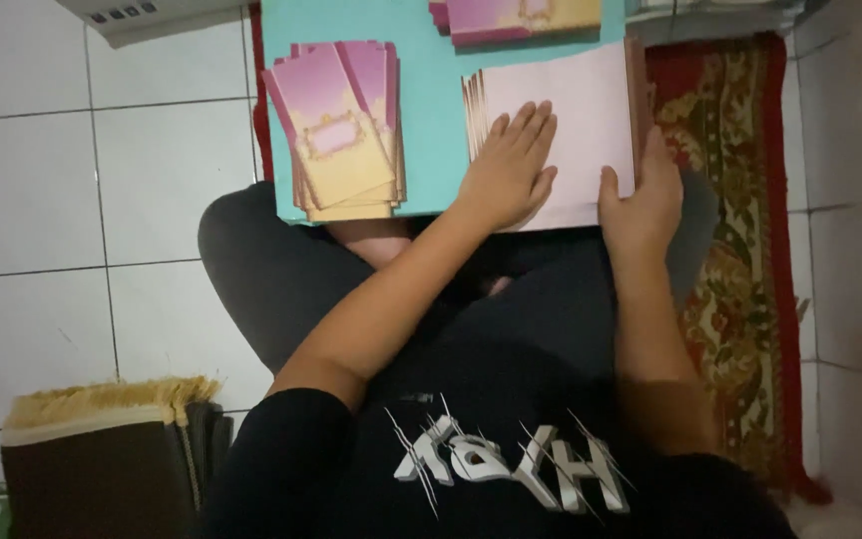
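A stack of pale pink sheets point(591, 110) lies on the right part of a turquoise board point(431, 100) that rests over my crossed legs. My left hand point(511, 165) lies flat on the stack, fingers together, pressing down. My right hand point(641, 200) grips the stack's lower right corner, thumb on top. A fanned pile of pink-and-yellow cards point(346, 130) sits on the board's left part, apart from both hands.
Another pile of pink-and-yellow cards point(521, 18) lies at the board's far edge. A red patterned rug point(740, 250) runs along the right. White floor tiles point(72, 200) are on the left, with a folded fringed rug point(102, 449) at lower left.
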